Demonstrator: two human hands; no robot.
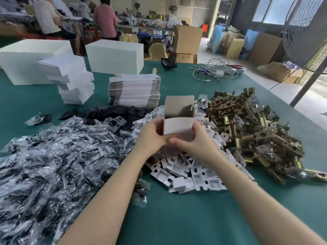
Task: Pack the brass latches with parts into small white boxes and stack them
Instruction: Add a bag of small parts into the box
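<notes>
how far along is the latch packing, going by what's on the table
Early on. Done: a short stack of closed white boxes stands at the far left. In hand: the left hand and right hand hold an open small box, with no latch seen inside. Left: a big pile of brass latches, a tall stack of flat box blanks, white trays and bagged parts.

- Open small white box [177, 127]: one, held up.
- Closed small boxes, stacked [70, 80]: about six.
- Large white cartons [115, 57]: two.
- Flat box blanks [135, 91], brass latches [256, 131], bagged parts [53, 167], white trays [191, 174]: uncountable heaps.
</notes>
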